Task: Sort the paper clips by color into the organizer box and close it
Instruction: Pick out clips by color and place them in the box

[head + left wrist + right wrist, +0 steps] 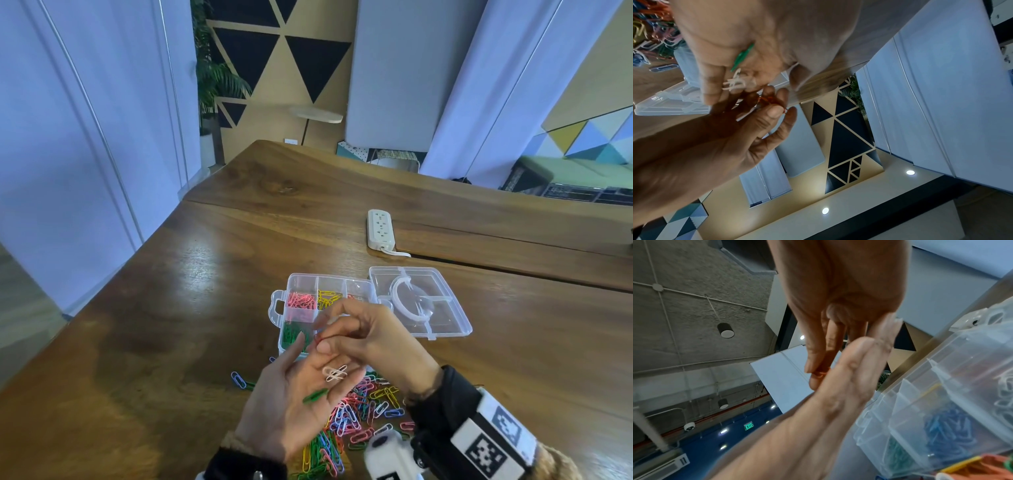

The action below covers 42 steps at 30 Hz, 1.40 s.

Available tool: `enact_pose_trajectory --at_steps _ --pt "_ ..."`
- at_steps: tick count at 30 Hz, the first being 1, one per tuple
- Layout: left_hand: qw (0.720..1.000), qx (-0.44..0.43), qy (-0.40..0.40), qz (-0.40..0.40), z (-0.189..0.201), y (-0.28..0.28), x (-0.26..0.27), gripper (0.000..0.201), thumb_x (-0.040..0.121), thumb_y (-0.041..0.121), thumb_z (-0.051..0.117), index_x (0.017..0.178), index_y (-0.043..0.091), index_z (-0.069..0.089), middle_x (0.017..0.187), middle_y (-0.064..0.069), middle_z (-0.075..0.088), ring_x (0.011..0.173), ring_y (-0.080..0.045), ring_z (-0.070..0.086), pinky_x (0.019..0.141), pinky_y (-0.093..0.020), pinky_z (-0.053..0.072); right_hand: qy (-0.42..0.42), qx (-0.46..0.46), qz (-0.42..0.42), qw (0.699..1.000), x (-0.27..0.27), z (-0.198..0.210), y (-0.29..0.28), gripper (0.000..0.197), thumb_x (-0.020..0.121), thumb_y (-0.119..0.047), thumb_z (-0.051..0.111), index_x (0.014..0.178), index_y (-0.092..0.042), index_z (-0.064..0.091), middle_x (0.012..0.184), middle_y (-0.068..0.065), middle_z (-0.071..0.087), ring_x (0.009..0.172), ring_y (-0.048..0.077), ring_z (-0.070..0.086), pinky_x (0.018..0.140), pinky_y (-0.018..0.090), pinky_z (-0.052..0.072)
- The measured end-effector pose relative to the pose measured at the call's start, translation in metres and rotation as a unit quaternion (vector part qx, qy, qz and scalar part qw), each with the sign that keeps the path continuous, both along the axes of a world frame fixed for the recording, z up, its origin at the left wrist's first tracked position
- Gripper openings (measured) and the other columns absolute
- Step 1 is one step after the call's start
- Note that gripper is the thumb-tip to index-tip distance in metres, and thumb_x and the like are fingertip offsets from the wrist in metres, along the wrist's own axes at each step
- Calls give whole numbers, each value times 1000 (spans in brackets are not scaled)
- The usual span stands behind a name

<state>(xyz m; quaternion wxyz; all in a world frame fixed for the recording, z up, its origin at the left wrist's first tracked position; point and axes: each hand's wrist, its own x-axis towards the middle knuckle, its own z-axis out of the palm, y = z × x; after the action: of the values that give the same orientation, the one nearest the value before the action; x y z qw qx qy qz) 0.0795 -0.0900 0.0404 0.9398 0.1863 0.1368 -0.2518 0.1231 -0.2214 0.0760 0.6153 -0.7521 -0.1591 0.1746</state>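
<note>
My left hand [301, 380] lies palm up over the table, fingers straight, carrying white paper clips [335, 373] and one green clip [315, 396]. My right hand [325, 337] hovers just above its fingertips and pinches red clips [318, 338] between thumb and fingers. The left wrist view shows the same pinch on the red clips [770, 99], with the white clips [737, 82] and the green clip [742, 56] on the palm. The clear organizer box [279, 310] stands open just beyond the hands and holds pink, yellow and green clips. Its lid [445, 329] lies flat to the right.
A mixed pile of colored clips [363, 407] lies on the wooden table [171, 308] under and right of my hands. A blue clip [238, 379] lies apart to the left. A white power strip [380, 229] sits behind the box.
</note>
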Motion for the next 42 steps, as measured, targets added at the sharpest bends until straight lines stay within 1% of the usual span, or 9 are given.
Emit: enact_pose_trajectory --at_steps 9,13,18,23,27,35,38,40,42 --pt "999 -27 10 -14 -3 10 -2 58 92 31 39 113 -21 56 124 -35 55 110 -43 60 87 -51 50 -19 21 -83 996 10 9 -14 8 81 4 63 88 3 66 74 12 71 59 14 64 51 21 51" --pt "1000 8 7 14 -7 16 -2 42 87 14 49 107 -20 60 120 -32 59 105 -35 65 83 -46 53 -90 -114 -137 980 48 13 -39 13 82 10 59 87 1 68 68 13 66 51 8 59 52 14 48" --pt "999 21 -17 46 -19 23 4 83 29 -16 89 107 -17 62 122 -30 59 106 -34 64 81 -42 55 -93 -295 -121 943 87 2 -46 12 84 5 59 81 -4 66 64 3 63 43 -3 55 52 9 46" --pt "997 11 -44 60 -23 24 8 87 24 -21 87 107 -18 61 124 -33 57 108 -39 62 83 -43 55 -114 -400 -103 903 101 -4 -30 17 83 8 53 84 -1 68 85 14 68 80 25 67 80 34 55" --pt "997 -16 -56 50 -22 25 10 87 27 -23 85 110 -19 59 126 -35 53 112 -44 58 87 -46 51 -152 -409 -98 894 89 3 -29 26 84 11 45 89 0 68 91 13 68 89 25 65 85 33 53" --pt "995 -28 -82 58 -27 17 16 85 39 0 93 112 -22 55 127 -38 50 110 -49 58 86 -56 51 -281 -300 33 911 14 23 -15 14 84 -8 63 94 -15 71 79 -13 62 65 -8 55 68 2 38" --pt "983 3 -167 71 -20 10 18 59 100 34 42 135 -14 40 146 -29 36 136 -36 38 116 -49 22 -334 -281 76 897 3 12 -7 17 81 -13 62 94 -18 71 91 -8 62 79 -4 50 74 15 45" --pt "971 -19 -231 55 -28 14 18 83 95 50 -9 145 -6 26 150 -21 31 143 -25 23 117 -39 0 -346 -294 87 887 0 3 -4 21 82 -21 52 93 -22 70 95 -5 59 91 2 50 74 32 51" --pt "956 -4 -291 24 -30 13 18 93 88 52 -22 146 -3 25 154 -17 26 145 -21 16 117 -38 -6 -388 -301 81 868 -3 -4 -3 26 80 -26 44 88 -22 68 92 -5 57 92 6 48 62 34 53"
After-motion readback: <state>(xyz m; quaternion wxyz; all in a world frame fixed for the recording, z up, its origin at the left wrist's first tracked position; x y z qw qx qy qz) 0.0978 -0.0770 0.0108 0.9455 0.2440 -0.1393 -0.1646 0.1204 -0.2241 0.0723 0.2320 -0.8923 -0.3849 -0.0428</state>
